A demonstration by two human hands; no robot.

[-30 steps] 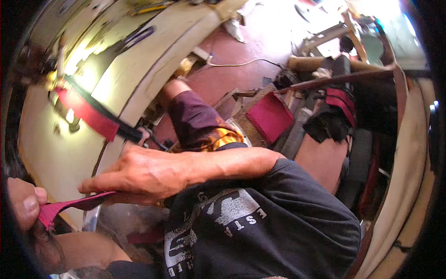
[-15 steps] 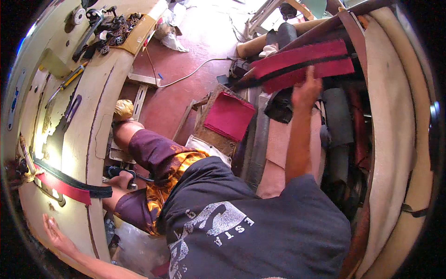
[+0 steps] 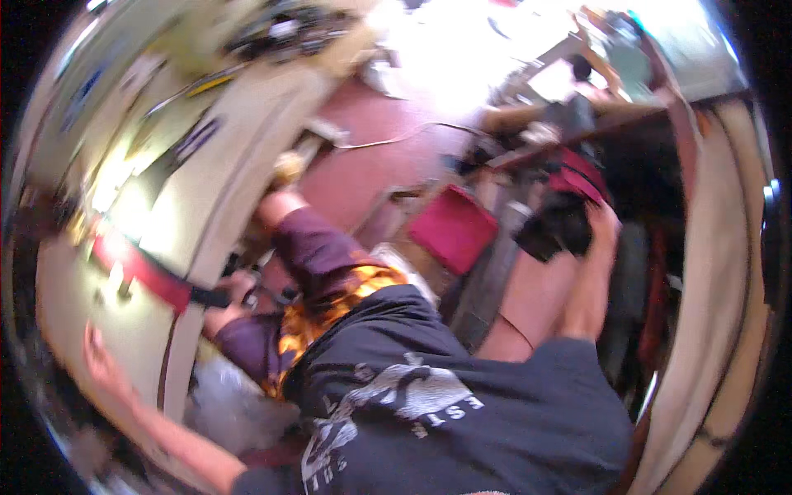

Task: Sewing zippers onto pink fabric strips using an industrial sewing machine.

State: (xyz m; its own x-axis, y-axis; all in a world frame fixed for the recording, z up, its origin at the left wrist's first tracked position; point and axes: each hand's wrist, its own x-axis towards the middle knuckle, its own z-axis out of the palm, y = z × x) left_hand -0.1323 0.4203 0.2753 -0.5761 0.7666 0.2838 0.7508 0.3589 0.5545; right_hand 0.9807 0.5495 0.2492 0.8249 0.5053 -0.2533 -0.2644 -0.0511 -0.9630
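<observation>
The view is smeared by motion. On the left, my left hand (image 3: 106, 359) hovers over or rests on the pale work table (image 3: 247, 124), fingers stretched out and holding nothing. Just beyond it lies a magenta strip (image 3: 148, 272) with a black band running past the table's edge. My right hand (image 3: 602, 219) is reaching to the far right, beside a crumpled black bundle (image 3: 557, 227). At its fingertips is a magenta fabric piece (image 3: 580, 173) with a black stripe; blur hides whether the fingers grip it. A stack of magenta pieces (image 3: 454, 227) sits on a small stand.
A yellow-handled screwdriver (image 3: 210, 82) and a heap of dark metal parts (image 3: 289, 33) are on the table. Large beige rolled sheets (image 3: 718, 272) line the right side. A pale cable (image 3: 396, 136) crosses the red floor (image 3: 363, 115). Clear plastic (image 3: 231, 408) lies below the table.
The magenta piece with the black stripe, raised and spread out before, is now lower and bunched by my right hand. The whole view has swung, shifting the scene rightward. My left hand remains at the table.
</observation>
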